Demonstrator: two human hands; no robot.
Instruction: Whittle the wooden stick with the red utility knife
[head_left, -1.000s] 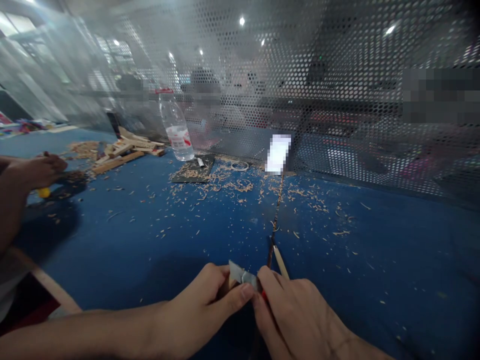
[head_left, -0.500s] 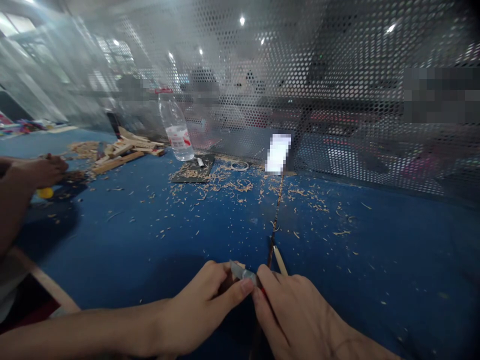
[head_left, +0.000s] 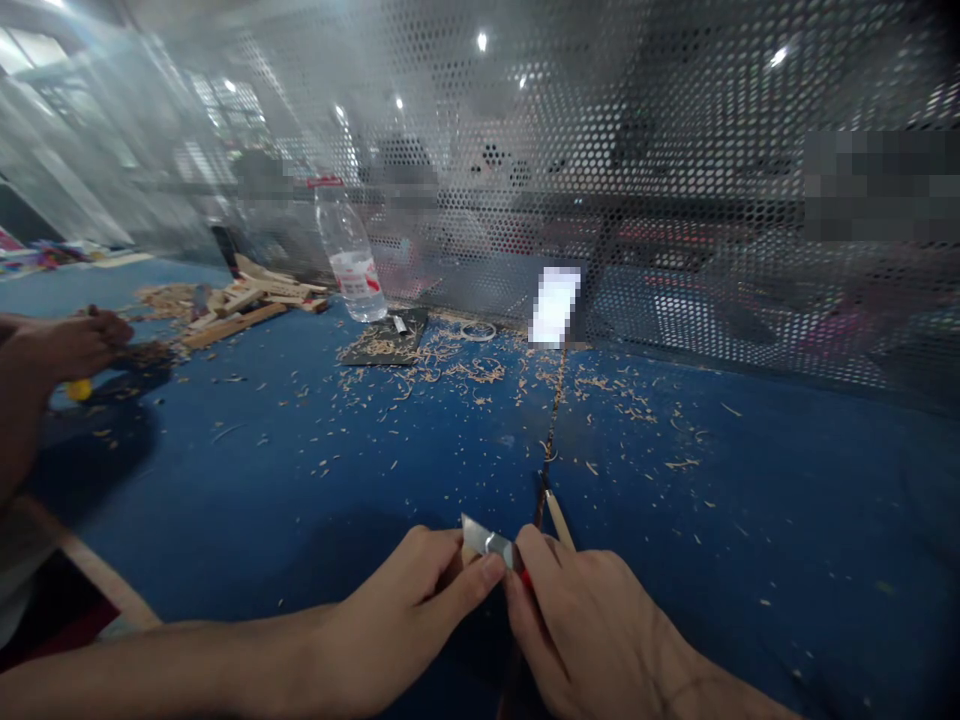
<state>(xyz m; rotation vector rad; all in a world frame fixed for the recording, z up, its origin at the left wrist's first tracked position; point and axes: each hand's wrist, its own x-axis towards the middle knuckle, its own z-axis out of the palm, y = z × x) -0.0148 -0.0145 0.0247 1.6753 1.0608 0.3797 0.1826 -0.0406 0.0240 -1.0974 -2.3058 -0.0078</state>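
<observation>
My right hand is closed round a utility knife, whose red body shows only as a sliver between the fingers. The knife's bare grey blade points left over my left hand. That hand is closed too, its thumb pressed against the blade's near side. Between its fingers a bit of a small pale piece of wood shows under the blade; the rest is hidden. Just beyond my right hand lies a slim tool with a pale wooden handle and a dark tip.
Wood shavings litter the blue table. Toward the back stand a water bottle and a blurred bright panel, near a dark flat board. Wood strips are piled back left. Another person's hand works at left.
The blade has turned slightly, and more of its flat face shows. My hands stay almost in place. The other person's hand has shifted a little left.
</observation>
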